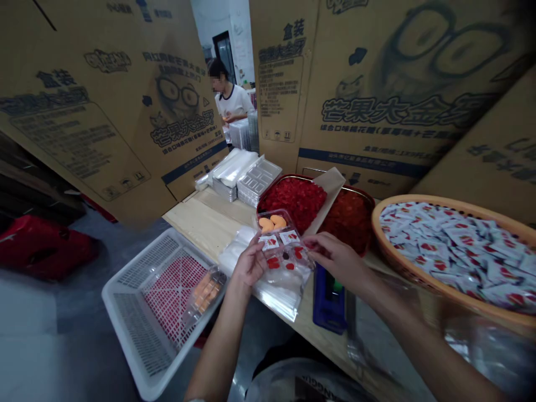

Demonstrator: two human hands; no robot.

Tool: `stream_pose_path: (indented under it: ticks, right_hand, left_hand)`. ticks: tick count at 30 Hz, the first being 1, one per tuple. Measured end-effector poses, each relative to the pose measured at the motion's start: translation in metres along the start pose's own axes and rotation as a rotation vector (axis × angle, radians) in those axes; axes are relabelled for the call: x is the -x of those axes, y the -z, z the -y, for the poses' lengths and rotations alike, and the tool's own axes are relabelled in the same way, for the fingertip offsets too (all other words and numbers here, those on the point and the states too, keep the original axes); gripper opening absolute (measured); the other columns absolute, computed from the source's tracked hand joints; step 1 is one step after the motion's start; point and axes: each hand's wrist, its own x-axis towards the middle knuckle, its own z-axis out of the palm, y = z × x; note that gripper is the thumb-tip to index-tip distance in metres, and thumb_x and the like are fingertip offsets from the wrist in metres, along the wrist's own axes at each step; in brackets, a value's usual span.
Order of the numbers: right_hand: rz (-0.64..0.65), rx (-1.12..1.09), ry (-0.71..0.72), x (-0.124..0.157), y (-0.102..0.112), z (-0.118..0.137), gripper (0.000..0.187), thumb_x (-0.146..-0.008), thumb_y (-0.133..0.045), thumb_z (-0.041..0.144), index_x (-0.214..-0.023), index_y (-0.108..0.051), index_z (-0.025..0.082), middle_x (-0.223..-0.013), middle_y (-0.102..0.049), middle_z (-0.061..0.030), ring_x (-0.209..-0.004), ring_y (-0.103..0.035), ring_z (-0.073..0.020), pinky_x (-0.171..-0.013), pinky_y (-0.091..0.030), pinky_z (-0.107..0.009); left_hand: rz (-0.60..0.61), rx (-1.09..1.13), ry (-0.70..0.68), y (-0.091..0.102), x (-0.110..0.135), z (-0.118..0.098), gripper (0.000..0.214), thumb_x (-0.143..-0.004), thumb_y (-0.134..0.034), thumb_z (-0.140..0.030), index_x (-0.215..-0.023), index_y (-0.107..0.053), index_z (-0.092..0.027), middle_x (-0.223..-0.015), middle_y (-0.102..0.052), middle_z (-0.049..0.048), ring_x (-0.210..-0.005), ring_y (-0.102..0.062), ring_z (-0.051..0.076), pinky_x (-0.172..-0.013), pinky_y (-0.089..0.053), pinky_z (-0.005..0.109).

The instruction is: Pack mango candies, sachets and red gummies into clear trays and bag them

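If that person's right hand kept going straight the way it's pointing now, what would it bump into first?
Most likely the clear plastic box held in the left hand. The fingertips of the right hand are already at its edge, though from this angle I can't tell whether they touch it.

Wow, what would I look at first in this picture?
The huge cardboard boxes with a cartoon face in glasses stand out first, behind the table. Below them, bright red pieces fill a tray, and on the right a woven basket is heaped with small white packets. In the middle, the left hand and right hand are at a clear plastic tray.
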Motion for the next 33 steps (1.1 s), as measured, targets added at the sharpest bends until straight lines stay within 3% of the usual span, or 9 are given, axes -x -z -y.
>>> stream_pose_path:
  ticks: [4,9,12,15,18,23,28,33]
  right_hand:
    - [-0.254,0.161,-0.162,0.049,0.013,-0.016,0.023,-0.089,-0.040,0.027,-0.103,-0.058,0.022,-0.102,-0.060,-0.0099,-0.097,-0.057,-0.0228,-0.085,-0.045,-0.034]
    - [-0.358,0.474,-0.440,0.090,-0.010,-0.066,0.036,-0.092,-0.028,0.022,-0.113,-0.056,0.014,-0.116,-0.057,-0.0182,-0.112,-0.051,-0.0291,-0.093,-0.040,-0.042]
    - [-0.359,0.594,-0.512,0.093,-0.026,-0.092,0.039,-0.093,-0.027,0.021,-0.121,-0.052,0.009,-0.128,-0.051,-0.0209,-0.121,-0.043,-0.0309,-0.100,-0.031,-0.048]
    - [-0.365,0.695,-0.509,0.090,-0.031,-0.104,0.037,-0.095,-0.031,0.023,-0.120,-0.054,0.012,-0.121,-0.056,-0.0173,-0.116,-0.046,-0.0289,-0.102,-0.022,-0.050]
    - [-0.347,0.742,-0.544,0.087,-0.029,-0.107,0.033,-0.095,-0.033,0.024,-0.112,-0.059,0.015,-0.108,-0.061,-0.0134,-0.104,-0.049,-0.0278,-0.094,-0.026,-0.048]
    - [-0.325,0.764,-0.618,0.085,-0.027,-0.108,0.034,-0.095,-0.034,0.030,-0.112,-0.061,0.017,-0.110,-0.056,-0.0138,-0.102,-0.046,-0.0287,-0.078,-0.031,-0.040]
    - [-0.338,0.805,-0.571,0.085,-0.028,-0.110,0.030,-0.094,-0.039,0.030,-0.106,-0.063,0.016,-0.109,-0.055,-0.0128,-0.100,-0.046,-0.0280,-0.079,-0.030,-0.040]
    - [-0.443,0.779,-0.564,0.085,-0.027,-0.111,0.030,-0.092,-0.042,0.031,-0.102,-0.065,0.013,-0.101,-0.058,-0.0136,-0.095,-0.047,-0.0277,-0.076,-0.031,-0.039]
  left_hand:
    - [0.018,-0.014,0.013,-0.002,0.005,0.002,0.058,-0.080,-0.054,-0.014,-0.134,-0.039,-0.029,-0.112,-0.065,0.0073,-0.098,-0.065,0.026,-0.083,-0.052,0.046]
    - [0.012,-0.040,0.039,-0.008,0.012,0.006,0.054,-0.081,-0.051,-0.012,-0.132,-0.041,-0.028,-0.113,-0.065,0.0072,-0.100,-0.064,0.026,-0.083,-0.052,0.045]
    - [0.017,-0.057,0.063,-0.011,0.017,0.008,0.053,-0.082,-0.051,-0.013,-0.132,-0.040,-0.028,-0.116,-0.063,0.0072,-0.103,-0.063,0.026,-0.084,-0.052,0.044]
    - [0.010,-0.072,0.075,-0.011,0.023,0.008,0.055,-0.082,-0.052,-0.013,-0.133,-0.039,-0.029,-0.117,-0.063,0.0065,-0.103,-0.063,0.027,-0.083,-0.052,0.045]
    - [-0.004,-0.068,0.065,-0.008,0.029,0.009,0.057,-0.083,-0.051,-0.012,-0.135,-0.036,-0.029,-0.116,-0.063,0.0068,-0.102,-0.064,0.026,-0.085,-0.051,0.047]
    - [-0.016,-0.069,0.070,-0.001,0.033,0.011,0.056,-0.085,-0.048,-0.012,-0.137,-0.034,-0.029,-0.118,-0.062,0.0080,-0.103,-0.064,0.025,-0.086,-0.051,0.046]
    - [-0.029,-0.060,0.068,0.001,0.033,0.012,0.059,-0.084,-0.049,-0.011,-0.138,-0.034,-0.029,-0.119,-0.062,0.0082,-0.102,-0.064,0.025,-0.083,-0.053,0.044]
    - [-0.005,-0.064,0.086,0.002,0.033,0.013,0.061,-0.084,-0.050,-0.013,-0.139,-0.032,-0.030,-0.117,-0.063,0.0082,-0.103,-0.064,0.025,-0.084,-0.053,0.044]
